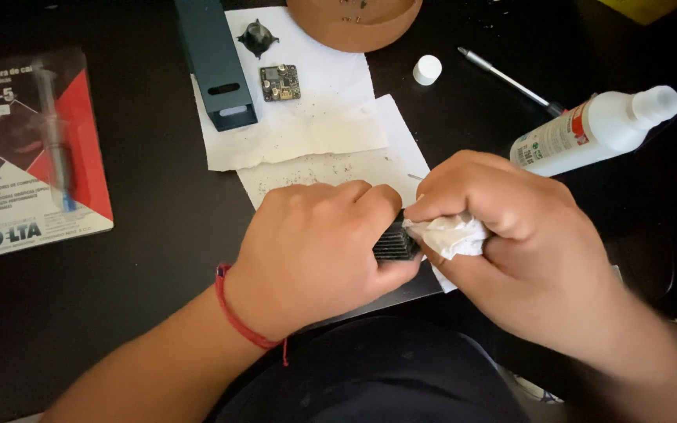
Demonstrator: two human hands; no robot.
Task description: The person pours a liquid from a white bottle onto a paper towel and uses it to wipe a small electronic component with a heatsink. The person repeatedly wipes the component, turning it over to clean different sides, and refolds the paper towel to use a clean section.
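My left hand [315, 247], with a red cord around its wrist, grips a small dark finned metal block [396, 244] at the front middle of the black table. My right hand [503, 227] pinches a crumpled white tissue [450, 235] and presses it against the right end of the block. Most of the block is hidden under my left fingers.
White paper towels [315, 129] lie behind my hands, carrying a small circuit board [280, 82], a black plastic part [258, 37] and a dark teal box [215, 59]. A white bottle [589, 129] lies at right, with a white cap [427, 70] and a pen [507, 78]. A syringe blister pack [29, 149] lies left, a brown bowl [354, 27] behind.
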